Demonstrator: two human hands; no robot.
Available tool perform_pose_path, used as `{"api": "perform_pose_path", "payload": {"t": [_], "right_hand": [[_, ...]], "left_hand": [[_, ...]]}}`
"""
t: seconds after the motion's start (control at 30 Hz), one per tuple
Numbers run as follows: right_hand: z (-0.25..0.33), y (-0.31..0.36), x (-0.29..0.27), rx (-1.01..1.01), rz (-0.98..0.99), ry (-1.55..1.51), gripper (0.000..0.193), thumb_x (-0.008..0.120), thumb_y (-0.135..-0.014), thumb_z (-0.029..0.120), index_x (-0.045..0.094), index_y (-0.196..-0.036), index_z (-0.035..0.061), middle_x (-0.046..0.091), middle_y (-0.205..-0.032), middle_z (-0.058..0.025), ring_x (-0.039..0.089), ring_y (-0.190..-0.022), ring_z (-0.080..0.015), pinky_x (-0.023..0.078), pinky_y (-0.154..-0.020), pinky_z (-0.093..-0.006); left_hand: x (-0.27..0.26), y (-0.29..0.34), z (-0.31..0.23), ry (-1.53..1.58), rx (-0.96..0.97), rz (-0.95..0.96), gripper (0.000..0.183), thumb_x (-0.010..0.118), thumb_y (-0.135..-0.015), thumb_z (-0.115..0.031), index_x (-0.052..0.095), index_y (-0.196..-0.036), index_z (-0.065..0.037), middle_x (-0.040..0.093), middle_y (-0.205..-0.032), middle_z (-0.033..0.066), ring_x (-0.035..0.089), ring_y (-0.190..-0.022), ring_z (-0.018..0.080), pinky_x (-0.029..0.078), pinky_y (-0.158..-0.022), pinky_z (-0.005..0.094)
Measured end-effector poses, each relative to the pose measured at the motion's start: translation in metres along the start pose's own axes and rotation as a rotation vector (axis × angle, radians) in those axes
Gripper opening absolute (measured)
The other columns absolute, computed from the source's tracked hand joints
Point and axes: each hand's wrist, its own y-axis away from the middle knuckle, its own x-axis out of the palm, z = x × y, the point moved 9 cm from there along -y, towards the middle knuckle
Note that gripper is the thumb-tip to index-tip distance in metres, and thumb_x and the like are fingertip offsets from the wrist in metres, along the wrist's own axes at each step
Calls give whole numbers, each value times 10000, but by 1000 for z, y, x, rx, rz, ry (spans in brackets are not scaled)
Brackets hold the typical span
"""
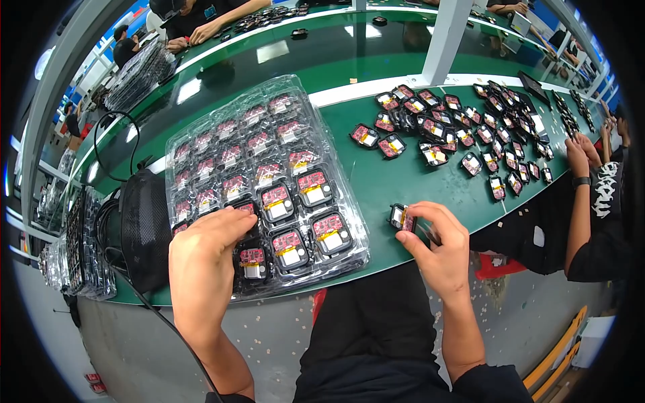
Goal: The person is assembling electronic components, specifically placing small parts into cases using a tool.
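My right hand (pixel 440 248) pinches a small square electronic module (pixel 401 218), a black case with a red circuit board inside, just off the tray's right side. A clear plastic blister tray (pixel 359 252) lies on the green table, its pockets holding rows of similar modules with red boards, yellow tape and white or silver rectangles. Over its front left part is my left hand (pixel 205 252), fingers bent together, fingertips closed on a seated module (pixel 243 207). That hand and wrist hide the tray's near left corner and part of this module.
Loose modules (pixel 433 124) lie piled on the table to the right, before another person's hands (pixel 583 153). A black mesh bag (pixel 144 228) and a dark cable sit left of the tray, near stacked trays (pixel 80 248). A grey post (pixel 447 43) rises beyond; people work behind the conveyor (pixel 262 67).
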Motion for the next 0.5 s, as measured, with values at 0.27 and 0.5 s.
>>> {"api": "perform_pose_path", "payload": {"t": [0.27,0.5], "right_hand": [[1,0,0,-2,4,-7,331,856,-814,38,718,-1113,0,724,-1114,-120,725,-927,-225,583,-718,-311],[-2,3,-5,2,-22,-24,359,861,-797,9,718,-1126,0,719,-1134,-125,724,-897,-197,579,-688,-296]], "left_hand": [[-2,-1,-6,-15,3,-41,227,670,-808,145,774,-988,54,777,-999,200,753,-908,322,592,-824,358],[4,0,-6,-50,24,-22,208,706,-800,118,766,-987,49,775,-987,191,746,-903,329,580,-824,372]]}}
